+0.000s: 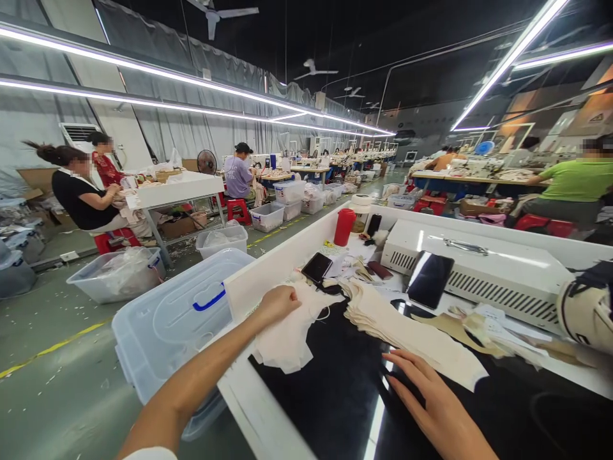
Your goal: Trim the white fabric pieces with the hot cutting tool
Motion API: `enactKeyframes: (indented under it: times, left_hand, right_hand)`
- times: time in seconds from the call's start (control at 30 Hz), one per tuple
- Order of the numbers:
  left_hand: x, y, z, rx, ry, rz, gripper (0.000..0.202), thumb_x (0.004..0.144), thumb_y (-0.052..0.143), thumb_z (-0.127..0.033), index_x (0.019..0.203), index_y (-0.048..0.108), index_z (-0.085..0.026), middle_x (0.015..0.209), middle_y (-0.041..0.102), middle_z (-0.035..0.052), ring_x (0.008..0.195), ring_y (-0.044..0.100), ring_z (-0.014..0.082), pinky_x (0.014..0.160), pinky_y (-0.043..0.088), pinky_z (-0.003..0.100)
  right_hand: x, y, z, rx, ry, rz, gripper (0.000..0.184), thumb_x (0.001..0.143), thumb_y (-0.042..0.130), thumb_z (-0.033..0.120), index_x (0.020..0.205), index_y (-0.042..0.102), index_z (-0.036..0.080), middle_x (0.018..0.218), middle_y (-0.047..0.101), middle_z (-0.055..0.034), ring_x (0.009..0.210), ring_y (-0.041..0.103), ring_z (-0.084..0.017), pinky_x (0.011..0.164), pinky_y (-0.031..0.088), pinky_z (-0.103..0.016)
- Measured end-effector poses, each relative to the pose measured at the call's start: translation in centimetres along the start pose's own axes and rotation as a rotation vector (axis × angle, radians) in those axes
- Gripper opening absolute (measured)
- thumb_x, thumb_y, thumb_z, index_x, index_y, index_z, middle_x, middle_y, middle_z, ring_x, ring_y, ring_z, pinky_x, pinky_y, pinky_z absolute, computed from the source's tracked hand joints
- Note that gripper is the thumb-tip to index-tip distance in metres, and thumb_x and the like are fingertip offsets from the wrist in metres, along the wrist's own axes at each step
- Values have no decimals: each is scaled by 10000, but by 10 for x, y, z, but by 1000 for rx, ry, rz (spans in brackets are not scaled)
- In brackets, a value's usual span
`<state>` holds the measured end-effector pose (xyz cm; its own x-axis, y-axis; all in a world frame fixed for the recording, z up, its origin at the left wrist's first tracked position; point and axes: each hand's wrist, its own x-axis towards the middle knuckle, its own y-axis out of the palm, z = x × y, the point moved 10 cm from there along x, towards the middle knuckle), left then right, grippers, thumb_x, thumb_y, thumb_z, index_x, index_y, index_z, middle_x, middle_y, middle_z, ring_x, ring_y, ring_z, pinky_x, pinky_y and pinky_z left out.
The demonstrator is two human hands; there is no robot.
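My left hand (280, 303) is closed over the upper part of a pile of white fabric pieces (292, 338) at the table's left side. Whether its curled fingers pinch a piece is hidden from view. My right hand (426, 390) rests low over the glossy black tabletop (335, 402), fingers stretched out and slightly apart, holding nothing. Just beyond its fingertips lies a stack of cream fabric pieces (407, 332), fanned in layers. A thin white thread loops out from the left pile.
Behind the fabric lie a phone (317, 267), a dark tablet (431, 279) and a red bottle (345, 227). A white vented metal housing (479, 262) runs along the back. A lidded plastic bin (177, 313) stands left of the table. Other people sit at worktables farther off.
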<state>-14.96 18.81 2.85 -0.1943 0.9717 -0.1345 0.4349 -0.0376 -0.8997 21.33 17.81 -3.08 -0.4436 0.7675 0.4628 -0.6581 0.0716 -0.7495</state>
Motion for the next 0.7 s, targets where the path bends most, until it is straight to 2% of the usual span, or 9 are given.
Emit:
enactKeyframes:
  times: [0.2, 0.33, 0.5, 0.6, 0.7]
  left_hand:
    - [2, -15, -5, 19, 44, -64, 370, 1148, 773, -449, 1414, 745, -193, 1441, 747, 113, 1233, 768, 297, 1059, 688, 502]
    - [1, -19, -18, 60, 103, -116, 354, 1152, 770, -436, 1411, 745, -196, 1447, 745, 120, 1250, 763, 291, 1082, 678, 514]
    - [9, 5, -42, 95, 200, -58, 363, 1148, 777, -424, 1427, 738, -197, 1464, 738, 125, 1263, 760, 293, 1088, 676, 523]
    - [18, 20, -48, 111, 201, -21, 391, 1141, 786, -425, 1452, 726, -195, 1478, 730, 129, 1270, 758, 299, 1083, 679, 527]
    - [24, 25, -50, 99, 187, -17, 402, 1142, 785, -430, 1462, 721, -195, 1481, 727, 130, 1266, 759, 299, 1077, 681, 525]
  right_hand:
    - [-8, 5, 15, 47, 16, 47, 359, 1151, 586, 522, 1369, 823, 363, 1482, 820, -75, 1292, 865, -297, 1056, 743, -384]
    - [-9, 7, 27, 99, 36, 77, 338, 1160, 575, 484, 1347, 825, 354, 1472, 820, -84, 1240, 881, -293, 967, 760, -350]
    - [-11, 10, 48, 136, 5, 90, 305, 1155, 600, 433, 1331, 836, 353, 1443, 834, -88, 1226, 886, -288, 992, 752, -343]
    - [-15, 9, 60, 136, -25, 81, 296, 1159, 596, 424, 1306, 844, 355, 1426, 843, -82, 1209, 895, -277, 993, 750, -330]
    - [-17, 5, 71, 141, -60, 81, 301, 1166, 587, 432, 1276, 855, 351, 1399, 855, -80, 1146, 914, -264, 966, 752, -312]
